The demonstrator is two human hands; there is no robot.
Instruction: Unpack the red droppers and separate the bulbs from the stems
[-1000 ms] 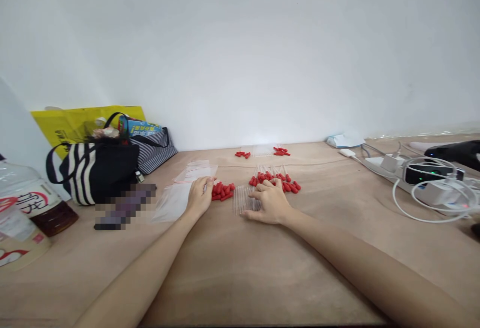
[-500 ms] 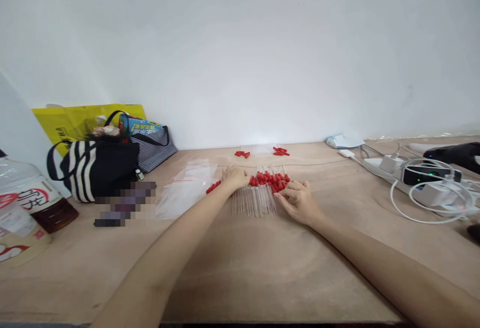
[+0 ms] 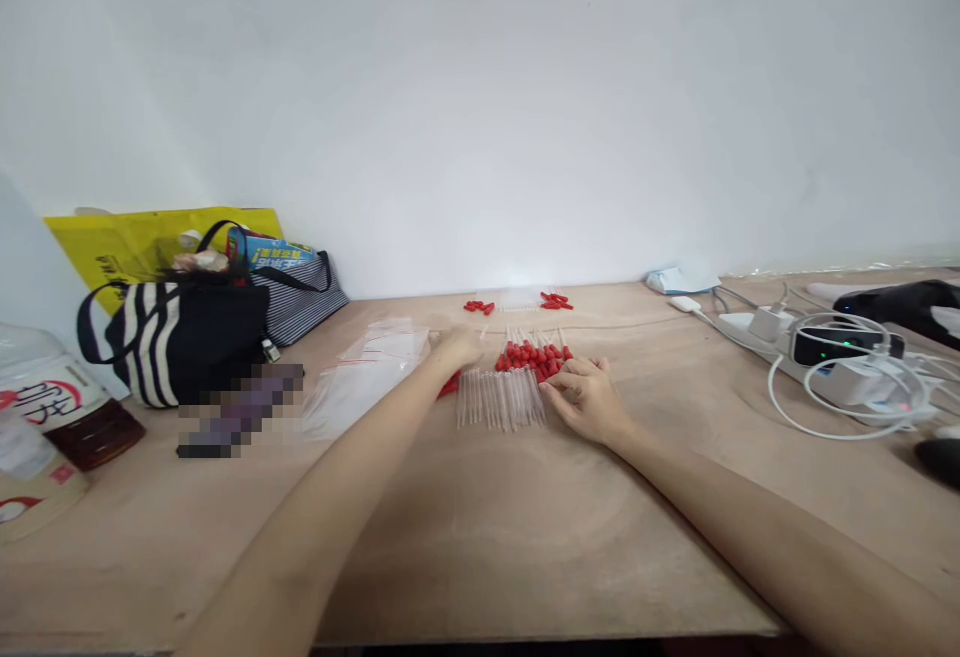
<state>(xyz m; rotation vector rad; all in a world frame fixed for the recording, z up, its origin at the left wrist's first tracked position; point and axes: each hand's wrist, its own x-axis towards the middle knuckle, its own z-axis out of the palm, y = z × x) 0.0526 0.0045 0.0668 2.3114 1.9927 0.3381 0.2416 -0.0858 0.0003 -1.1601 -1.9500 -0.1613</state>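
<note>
A row of clear glass dropper tubes (image 3: 499,399) lies on the table, with a pile of red rubber bulbs (image 3: 525,352) just behind it, some fitted on tubes. My right hand (image 3: 589,402) rests at the right end of the row, fingers curled in against the bulbs and tube ends; what they hold is hidden. Blurred by motion, my left hand (image 3: 455,347) is left of the pile, beside the clear zip bags (image 3: 367,367). A few loose red bulbs (image 3: 448,385) show partly behind the left wrist.
At the back lie more red bulbs (image 3: 556,301) and clear tubes (image 3: 519,298). Bags (image 3: 195,337) and bottles (image 3: 82,417) stand left. A power strip with white cables (image 3: 780,367) and a blue-white packet (image 3: 679,281) lie right.
My left hand has moved slightly left and away from the pile, and is more blurred. My right hand stays beside the bulbs. The whole view has shifted a little.
</note>
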